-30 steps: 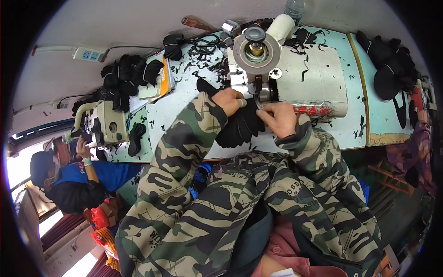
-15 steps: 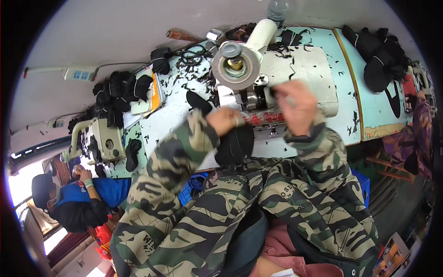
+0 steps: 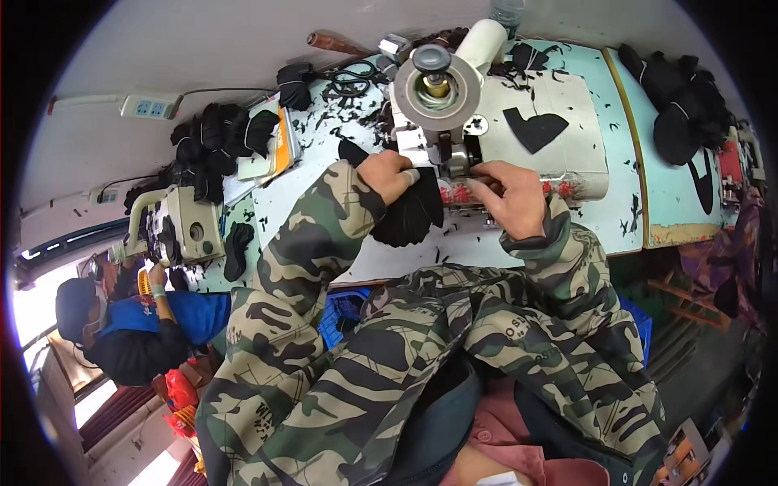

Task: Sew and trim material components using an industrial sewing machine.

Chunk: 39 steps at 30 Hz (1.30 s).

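Note:
My left hand is closed on a stack of black cloth pieces, which hangs over the near edge of the white machine with the round, wheel-like top. Close to the machine's dark roller, my right hand has thumb and fingers drawn together; what lies between them, if anything, I cannot make out. A single black cut piece with a notched edge rests flat on the machine's white bed, beyond my right hand. Another black piece shows partly, left of my left hand.
Bundled black pieces stand at the left near papers, and more bundles lie at the far right. Scissors and a wooden handle sit at the back. A co-worker in blue works beside another machine.
My right hand has moved left, close to the roller. The notched black piece now lies on the machine bed. My left hand has shifted slightly up with the stack, which has fanned out.

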Each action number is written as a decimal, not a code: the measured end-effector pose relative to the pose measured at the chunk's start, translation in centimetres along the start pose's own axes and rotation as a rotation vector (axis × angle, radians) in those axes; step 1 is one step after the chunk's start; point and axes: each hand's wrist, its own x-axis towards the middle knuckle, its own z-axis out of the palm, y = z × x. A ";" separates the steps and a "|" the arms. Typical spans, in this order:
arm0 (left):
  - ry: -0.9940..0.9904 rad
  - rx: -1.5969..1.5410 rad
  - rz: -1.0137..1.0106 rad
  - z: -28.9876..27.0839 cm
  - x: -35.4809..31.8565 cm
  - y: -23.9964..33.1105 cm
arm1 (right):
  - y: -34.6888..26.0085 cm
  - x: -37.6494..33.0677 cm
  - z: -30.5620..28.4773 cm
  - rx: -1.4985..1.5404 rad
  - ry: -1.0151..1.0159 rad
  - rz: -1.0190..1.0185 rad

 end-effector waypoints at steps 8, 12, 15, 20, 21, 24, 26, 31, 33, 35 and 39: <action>-0.148 0.026 0.034 -0.3 2.7 1.2 | 0.1 1.4 0.9 -0.475 -0.027 -0.271; -0.391 -0.463 0.108 -1.2 2.3 -1.6 | -1.0 2.5 -1.0 -0.261 0.025 -0.254; -0.364 -0.492 0.153 -0.5 1.3 -2.3 | -1.7 3.9 -5.2 -0.407 0.355 -0.456; -0.025 -0.020 -0.020 0.4 0.9 -0.4 | 0.1 2.5 -4.0 -0.388 0.025 -0.297; -0.066 -0.053 0.004 0.4 1.3 0.2 | 0.7 2.0 -2.8 -0.347 -0.015 -0.308; -0.124 -0.036 0.092 0.1 2.4 1.2 | 1.8 0.9 0.3 -0.393 -0.062 -0.304; -0.220 -0.139 0.024 -0.4 2.6 0.7 | 1.5 0.8 0.9 -0.468 -0.014 -0.301; -0.417 -0.573 0.097 -0.8 2.2 -2.2 | -1.1 2.6 -2.9 -0.232 0.281 -0.322; -0.382 -0.563 0.065 -0.3 1.6 -2.9 | -1.4 3.5 -5.1 -0.367 0.392 -0.421; -0.275 -0.510 -0.028 0.3 1.2 -2.9 | -1.0 3.6 -5.8 -0.660 0.237 -0.408; -0.125 -0.190 -0.018 0.6 1.6 -1.3 | 0.9 2.1 -3.1 -0.303 0.049 -0.361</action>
